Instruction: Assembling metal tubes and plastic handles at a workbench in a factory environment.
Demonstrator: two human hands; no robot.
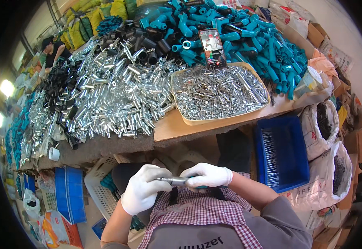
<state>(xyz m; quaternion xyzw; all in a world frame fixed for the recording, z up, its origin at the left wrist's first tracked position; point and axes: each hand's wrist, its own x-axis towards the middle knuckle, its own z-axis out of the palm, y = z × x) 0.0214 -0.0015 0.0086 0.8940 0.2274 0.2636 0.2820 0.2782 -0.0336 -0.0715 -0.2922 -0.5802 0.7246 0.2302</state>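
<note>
In front of my apron, both white-gloved hands hold a silver metal cylinder [173, 181] that lies roughly level between them. My left hand [144, 187] is closed around its left end. My right hand [208, 175] grips the other end, where a bit of teal shows below the fingers; whether the teal part is joined to the cylinder I cannot tell. Beyond my hands, on the bench, a cream tray [214, 120] is full of small metal pins and fittings. A lit phone [212, 47] stands upright against the tray's far rim.
Heaps of silver sleeves [110, 91], black tubes [60, 83] and teal handles [280, 62] cover the bench. A blue bin [291, 153] with thin rods and white sacks [313, 189] stand at right. Lower left are a white crate [96, 182] and blue bin [74, 195]. Another person [56, 52] works far left.
</note>
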